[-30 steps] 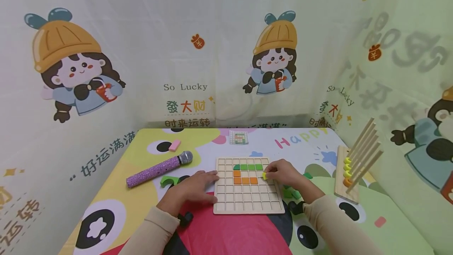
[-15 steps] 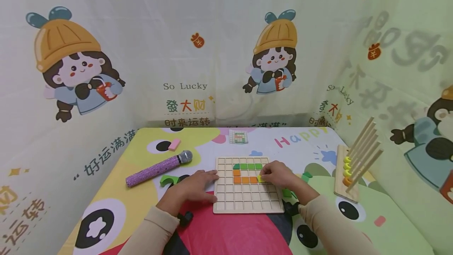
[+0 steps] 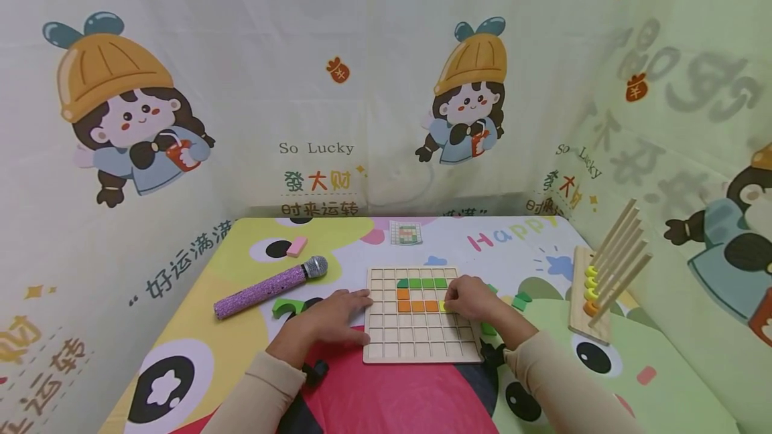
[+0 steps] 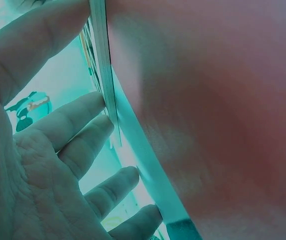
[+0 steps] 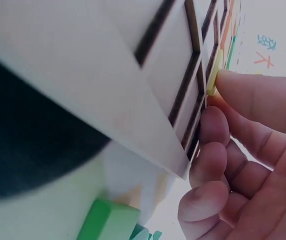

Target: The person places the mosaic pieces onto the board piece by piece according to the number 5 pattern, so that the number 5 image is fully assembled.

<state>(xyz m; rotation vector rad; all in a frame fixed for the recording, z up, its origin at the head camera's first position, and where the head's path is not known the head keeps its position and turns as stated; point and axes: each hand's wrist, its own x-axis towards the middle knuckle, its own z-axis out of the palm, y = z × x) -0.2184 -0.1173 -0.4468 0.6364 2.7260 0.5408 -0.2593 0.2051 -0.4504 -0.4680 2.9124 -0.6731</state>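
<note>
A wooden grid board (image 3: pixel 422 343) lies flat on the table. It holds a row of green tiles (image 3: pixel 422 283) and an L of orange tiles (image 3: pixel 416 305). My right hand (image 3: pixel 452 303) pinches a small yellow tile (image 3: pixel 443 305) and holds it down on the cell just right of the orange row. The right wrist view shows the yellow tile (image 5: pixel 213 79) between thumb and fingertip at the board's surface (image 5: pixel 108 75). My left hand (image 3: pixel 346 313) rests flat on the table, its straight fingers (image 4: pixel 78 125) touching the board's left edge (image 4: pixel 103 65).
A purple microphone (image 3: pixel 271 284), a pink block (image 3: pixel 297 246) and a green arch piece (image 3: pixel 282 307) lie left of the board. A pattern card (image 3: pixel 406 233) sits behind it. Green blocks (image 3: pixel 520 300) and a wooden rod rack with rings (image 3: pixel 597 286) stand at right. Fabric walls surround the table.
My right hand has carried the yellow tile left from the board's right side and brought it down beside the orange row. The left hand has stayed put.
</note>
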